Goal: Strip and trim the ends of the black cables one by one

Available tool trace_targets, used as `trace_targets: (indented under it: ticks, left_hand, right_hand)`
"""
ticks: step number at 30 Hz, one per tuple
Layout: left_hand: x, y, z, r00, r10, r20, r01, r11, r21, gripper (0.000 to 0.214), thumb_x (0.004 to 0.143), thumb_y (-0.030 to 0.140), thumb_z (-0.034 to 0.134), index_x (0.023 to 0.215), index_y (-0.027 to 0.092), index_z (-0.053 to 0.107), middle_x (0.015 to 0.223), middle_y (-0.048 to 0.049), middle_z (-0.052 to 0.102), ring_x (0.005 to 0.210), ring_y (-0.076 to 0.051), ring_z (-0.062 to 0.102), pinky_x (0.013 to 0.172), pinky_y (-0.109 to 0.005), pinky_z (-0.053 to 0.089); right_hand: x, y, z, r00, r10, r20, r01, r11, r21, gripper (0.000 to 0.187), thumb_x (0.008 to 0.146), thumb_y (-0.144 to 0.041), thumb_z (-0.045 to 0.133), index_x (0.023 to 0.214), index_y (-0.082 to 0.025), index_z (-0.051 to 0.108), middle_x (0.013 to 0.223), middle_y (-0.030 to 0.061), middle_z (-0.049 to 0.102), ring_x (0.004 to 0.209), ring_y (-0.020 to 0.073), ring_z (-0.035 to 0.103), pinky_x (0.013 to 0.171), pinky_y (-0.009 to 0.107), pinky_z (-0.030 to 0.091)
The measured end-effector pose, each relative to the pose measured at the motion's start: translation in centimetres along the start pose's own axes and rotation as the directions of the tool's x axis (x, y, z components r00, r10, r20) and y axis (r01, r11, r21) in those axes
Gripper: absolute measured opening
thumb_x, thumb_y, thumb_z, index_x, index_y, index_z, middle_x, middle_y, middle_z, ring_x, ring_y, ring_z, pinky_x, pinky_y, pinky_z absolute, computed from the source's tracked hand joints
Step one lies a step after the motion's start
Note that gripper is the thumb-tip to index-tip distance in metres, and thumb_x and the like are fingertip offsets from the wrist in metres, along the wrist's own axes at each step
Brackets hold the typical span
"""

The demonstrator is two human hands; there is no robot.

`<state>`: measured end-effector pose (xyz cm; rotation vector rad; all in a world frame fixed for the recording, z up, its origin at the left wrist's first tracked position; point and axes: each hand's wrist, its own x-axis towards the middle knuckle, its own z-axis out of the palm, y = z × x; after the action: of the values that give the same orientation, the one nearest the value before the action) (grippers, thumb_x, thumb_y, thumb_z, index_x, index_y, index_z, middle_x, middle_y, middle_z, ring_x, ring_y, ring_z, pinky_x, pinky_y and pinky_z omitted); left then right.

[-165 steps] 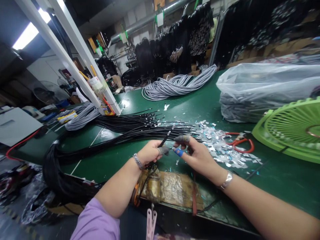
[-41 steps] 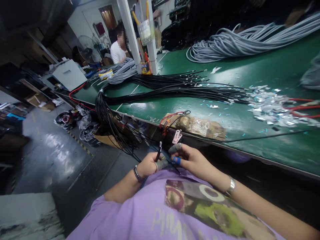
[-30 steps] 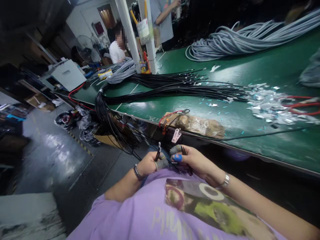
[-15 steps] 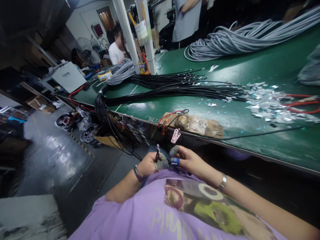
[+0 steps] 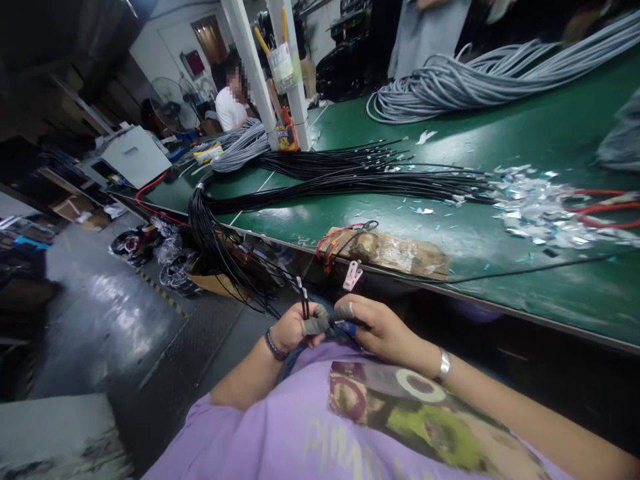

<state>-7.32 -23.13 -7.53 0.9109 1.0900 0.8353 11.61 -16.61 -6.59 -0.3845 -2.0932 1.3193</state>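
Note:
Both hands are low, in front of my purple shirt and below the green table's edge (image 5: 500, 313). My left hand (image 5: 295, 328) is closed round a thin black cable (image 5: 303, 301) whose stripped end stands up out of the fist. My right hand (image 5: 380, 328) meets it, grey and blue finger covers pinched against the left thumb. What that pinch holds is too small to make out. A big bundle of black cables (image 5: 350, 183) lies across the table and hangs off its left edge.
Silver scraps (image 5: 530, 200) and red-handled scissors (image 5: 607, 210) lie at the right of the table. A taped brown block with a pink clip (image 5: 395, 252) sits on the near edge. Grey cable coils (image 5: 480, 80) lie at the back. A seated person (image 5: 231, 100) and a standing person (image 5: 425, 33) are beyond.
Since 5.5 s ago my hands came down from the table top to my lap. In the last second the right fingertips closed against the left thumb and the cable end shifted slightly left.

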Motion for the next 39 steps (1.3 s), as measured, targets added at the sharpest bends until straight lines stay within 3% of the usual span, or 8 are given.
trace_targets:
  ticks: [3, 6, 10, 14, 17, 24, 31, 39]
  left_hand:
    - [0.4, 0.7, -0.4, 0.97, -0.121, 0.209, 0.1, 0.989, 0.108, 0.058, 0.053, 0.066, 0.076, 0.064, 0.014, 0.053, 0.045, 0.0008, 0.056, 0.034, -0.008, 0.045, 0.035, -0.019, 0.034]
    - [1.2, 1.8, -0.7, 0.946, -0.134, 0.297, 0.05, 0.96, 0.275, 0.053, 0.056, 0.06, 0.078, 0.063, 0.011, 0.058, 0.047, 0.0005, 0.055, 0.037, -0.006, 0.044, 0.038, -0.019, 0.034]
    - [1.9, 3.2, -0.9, 0.979, 0.109, 0.174, -0.166, 0.92, 0.355, 0.048, 0.062, 0.057, 0.076, 0.065, 0.01, 0.063, 0.05, -0.0003, 0.056, 0.043, -0.007, 0.047, 0.043, -0.018, 0.037]
    - [2.4, 4.1, -0.8, 0.944, 0.326, 0.055, -0.324, 0.875, 0.36, 0.046, 0.061, 0.055, 0.076, 0.063, 0.011, 0.064, 0.051, -0.0004, 0.056, 0.045, -0.007, 0.049, 0.046, -0.019, 0.04]
    - [2.7, 4.2, -0.3, 0.928, 0.373, -0.025, -0.346, 0.883, 0.317, 0.046, 0.061, 0.057, 0.076, 0.064, 0.012, 0.064, 0.052, -0.0006, 0.057, 0.045, -0.007, 0.049, 0.046, -0.02, 0.041]
    - [3.8, 3.3, 0.1, 0.936, 0.326, -0.133, -0.293, 0.931, 0.217, 0.046, 0.057, 0.055, 0.079, 0.066, 0.012, 0.063, 0.048, 0.0013, 0.055, 0.041, -0.006, 0.046, 0.045, -0.02, 0.04]
    - [4.1, 3.0, 0.1, 0.963, 0.259, -0.08, -0.24, 0.952, 0.19, 0.05, 0.058, 0.06, 0.076, 0.063, 0.012, 0.06, 0.051, 0.0004, 0.055, 0.043, -0.007, 0.047, 0.046, -0.022, 0.041]
    - [4.3, 3.0, 0.5, 0.967, 0.245, -0.065, -0.223, 0.944, 0.242, 0.052, 0.06, 0.061, 0.074, 0.059, 0.013, 0.056, 0.049, 0.0006, 0.054, 0.043, -0.006, 0.044, 0.046, -0.021, 0.038]
  right_hand:
    - [-0.2, 0.3, -0.2, 0.958, 0.192, 0.212, -0.255, 0.909, 0.33, 0.022, 0.081, -0.038, 0.061, 0.074, -0.017, 0.062, 0.068, 0.0004, 0.057, 0.061, 0.0122, 0.049, 0.057, 0.024, 0.04]
    - [-0.6, 1.0, -0.3, 0.837, 0.398, 0.375, -0.543, 0.687, 0.484, 0.029, 0.068, -0.041, 0.071, 0.064, -0.015, 0.058, 0.053, -0.005, 0.045, 0.048, 0.007, 0.034, 0.045, 0.021, 0.026]
    - [-0.4, 2.2, -1.1, 0.801, 0.569, 0.185, -0.532, 0.536, 0.656, 0.034, 0.064, -0.045, 0.074, 0.061, -0.017, 0.055, 0.045, -0.0085, 0.035, 0.042, 0.0047, 0.023, 0.041, 0.02, 0.015]
    - [0.9, 2.6, -2.0, 0.747, 0.653, 0.126, -0.511, 0.442, 0.737, 0.048, 0.071, -0.064, 0.061, 0.07, -0.016, 0.061, 0.043, -0.0096, 0.029, 0.04, 0.0053, 0.015, 0.039, 0.021, 0.008]
    - [2.0, 2.2, -2.1, 0.751, 0.648, 0.126, -0.529, 0.477, 0.702, 0.05, 0.068, -0.068, 0.062, 0.066, -0.018, 0.056, 0.045, -0.0085, 0.031, 0.041, 0.006, 0.016, 0.038, 0.022, 0.009]
    - [2.2, 2.1, -1.1, 0.785, 0.525, -0.328, -0.366, 0.821, 0.439, 0.06, 0.067, -0.081, 0.053, 0.058, -0.022, 0.047, 0.05, -0.0038, 0.038, 0.047, 0.01, 0.026, 0.043, 0.026, 0.02]
    - [2.8, 2.6, -0.5, 0.706, 0.708, 0.0, -0.438, 0.436, 0.786, 0.059, 0.062, -0.076, 0.062, 0.07, -0.018, 0.058, 0.049, -0.0058, 0.038, 0.042, 0.0065, 0.024, 0.04, 0.022, 0.011]
    - [3.2, 2.0, -0.3, 0.672, 0.734, -0.1, -0.379, 0.456, 0.805, 0.058, 0.057, -0.072, 0.07, 0.069, -0.016, 0.062, 0.048, -0.006, 0.038, 0.042, 0.006, 0.025, 0.039, 0.022, 0.012]
